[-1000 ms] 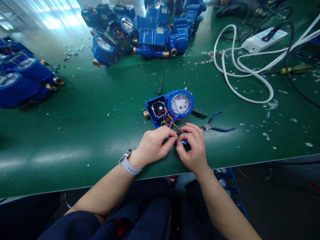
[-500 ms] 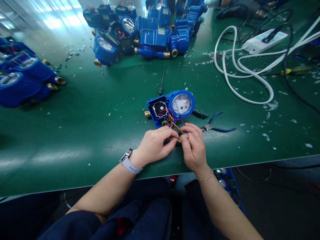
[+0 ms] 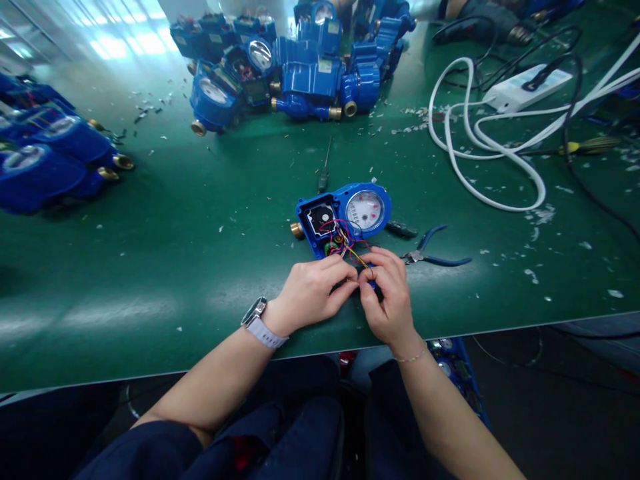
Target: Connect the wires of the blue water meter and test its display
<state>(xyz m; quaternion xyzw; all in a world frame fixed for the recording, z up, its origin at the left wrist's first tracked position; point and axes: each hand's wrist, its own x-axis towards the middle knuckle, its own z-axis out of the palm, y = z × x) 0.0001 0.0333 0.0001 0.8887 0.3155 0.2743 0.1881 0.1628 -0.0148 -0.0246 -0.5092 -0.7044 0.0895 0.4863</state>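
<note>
A blue water meter (image 3: 345, 190) lies on the table with its side box uncovered, showing a black-and-white part and a small green piece. Thin coloured wires (image 3: 353, 252) run out of the box toward me. At their ends my left hand (image 3: 320, 288) is closed, thumb and forefinger pinching a wire. My right hand (image 3: 387, 288) pinches wires too, its fingertips almost touching the left ones. The exact wire ends are hidden by my fingers. Just right of the meter lie blue-handled cutting pliers (image 3: 433, 255), with the jaws near my right hand.
Beyond the meter lies a screwdriver (image 3: 324, 177); a dark handle (image 3: 401, 230) shows at its right. Several blue meters (image 3: 310, 77) stand at the back, more (image 3: 55, 160) at the left. A white power strip (image 3: 527, 87) with looped white cable (image 3: 500, 201) occupies the right. Scraps litter the table.
My fingertips have shifted slightly and pinch closer together at the wire ends. The meter and the pliers stay in place; the view has moved a little.
</note>
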